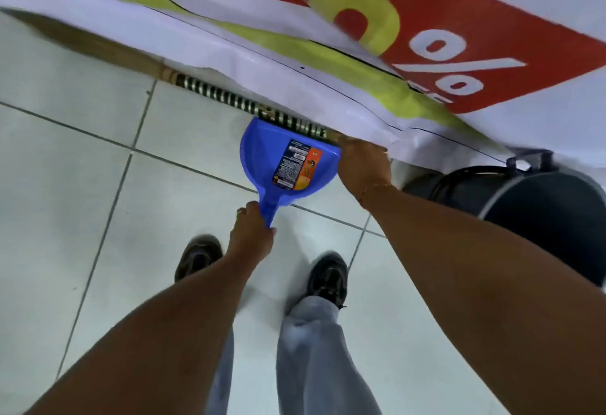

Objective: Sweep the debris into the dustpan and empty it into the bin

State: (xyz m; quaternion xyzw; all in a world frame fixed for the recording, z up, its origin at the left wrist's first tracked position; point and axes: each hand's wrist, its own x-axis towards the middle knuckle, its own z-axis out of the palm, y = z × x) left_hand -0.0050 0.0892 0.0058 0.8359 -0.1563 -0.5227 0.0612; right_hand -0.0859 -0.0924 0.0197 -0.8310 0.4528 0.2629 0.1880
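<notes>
Tiled floor, left hand gripping dustpan (blue), right hand on broom

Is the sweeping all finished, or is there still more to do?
Not finished. No debris shows on the floor tiles; whether the dustpan holds any cannot be told. In hand: the left hand holds the blue dustpan by its handle, the right hand grips the broom. Left: emptying it into the dark bin on the right.
</notes>
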